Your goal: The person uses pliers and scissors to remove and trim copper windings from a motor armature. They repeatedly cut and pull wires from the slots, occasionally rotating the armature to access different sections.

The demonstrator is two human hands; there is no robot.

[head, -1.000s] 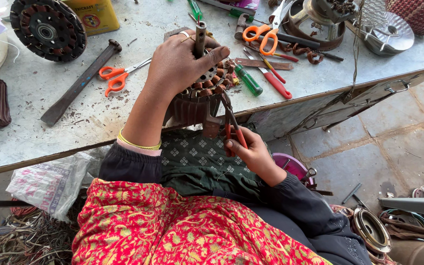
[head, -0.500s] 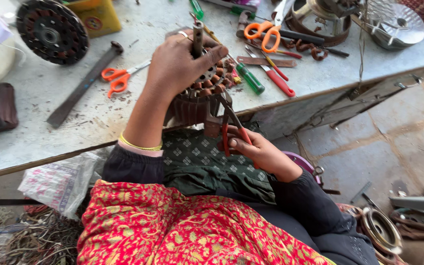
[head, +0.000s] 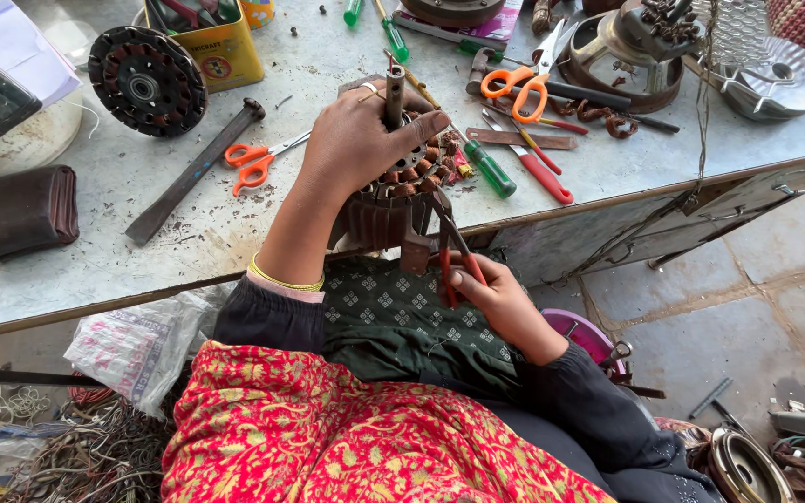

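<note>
In the head view, the left hand (head: 361, 140) lies closed over the top of a motor stator (head: 393, 200), with the fingers wrapped around its central shaft (head: 394, 93). The stator stands at the near edge of the grey workbench (head: 95, 251), partly over the person's lap. The right hand (head: 496, 303) is closed on the red handles of a pair of pliers (head: 449, 251), and the tips of the pliers touch the copper windings on the side of the stator.

I judge that the step in hand is gripping or cutting the old winding while the other hand keeps the stator steady. The next move probably needs a firm hold on the shaft and a careful pull with the pliers.

Orange scissors (head: 255, 163), a green screwdriver (head: 488, 168) and a hammer (head: 197, 172) lie near on the bench.
</note>
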